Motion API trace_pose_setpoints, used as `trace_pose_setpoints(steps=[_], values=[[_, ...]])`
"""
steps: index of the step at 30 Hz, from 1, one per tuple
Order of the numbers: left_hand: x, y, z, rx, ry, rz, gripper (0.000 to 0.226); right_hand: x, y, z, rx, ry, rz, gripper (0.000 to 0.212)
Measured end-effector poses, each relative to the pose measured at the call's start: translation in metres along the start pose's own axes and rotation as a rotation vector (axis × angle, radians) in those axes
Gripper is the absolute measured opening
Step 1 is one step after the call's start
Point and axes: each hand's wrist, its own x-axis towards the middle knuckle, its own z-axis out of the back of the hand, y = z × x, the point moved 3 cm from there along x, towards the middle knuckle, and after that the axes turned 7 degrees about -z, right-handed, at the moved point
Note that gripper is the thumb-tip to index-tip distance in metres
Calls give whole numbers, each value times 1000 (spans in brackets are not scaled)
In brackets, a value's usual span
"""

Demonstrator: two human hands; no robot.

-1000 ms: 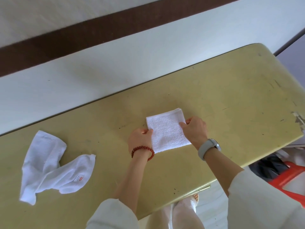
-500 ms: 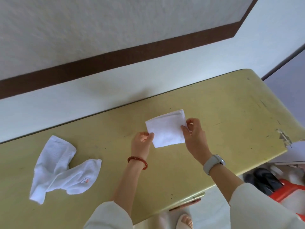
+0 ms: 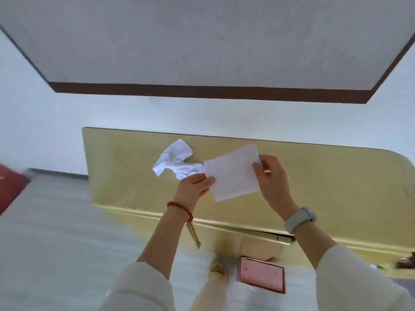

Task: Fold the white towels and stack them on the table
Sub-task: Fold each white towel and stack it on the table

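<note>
Over yellow table [image 3: 325,176] by white wall [image 3: 134,113], left hand [image 3: 193,187] and right hand [image 3: 271,176] pinching folded towel [image 3: 233,173]

The folded towel [image 3: 232,173], which lay flat on the table [image 3: 336,182] a second ago under both hands, is now lifted clear of the tabletop, the left hand [image 3: 194,187] pinching its left edge and the right hand [image 3: 270,178] its right edge. The view has swung, so the table's near edge now runs across the frame and the crumpled towel [image 3: 176,160] sits just left of the held one instead of far off
</note>
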Motion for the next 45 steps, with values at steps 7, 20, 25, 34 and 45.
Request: trace_pose_setpoints(steps=[7, 20, 25, 34, 45], values=[[-172, -19, 160, 250, -593, -280, 9, -126, 94, -133, -5, 335, 263, 29], [-623, 10, 512, 414, -1644, -260, 14, -575, 328, -423, 260, 941, 664, 15], [-804, 36, 618, 422, -1836, -183, 13, -771, 393, -499, 341, 1154, 708, 15], [-1015, 66, 789, 411, -2033, -97, 14, -1018, 491, -628, 325, 1409, 829, 19], [-1211, 90, 1062, 278, -2111, -10, 20, -1281, 611, -842, 210, 1616, 710, 18]])
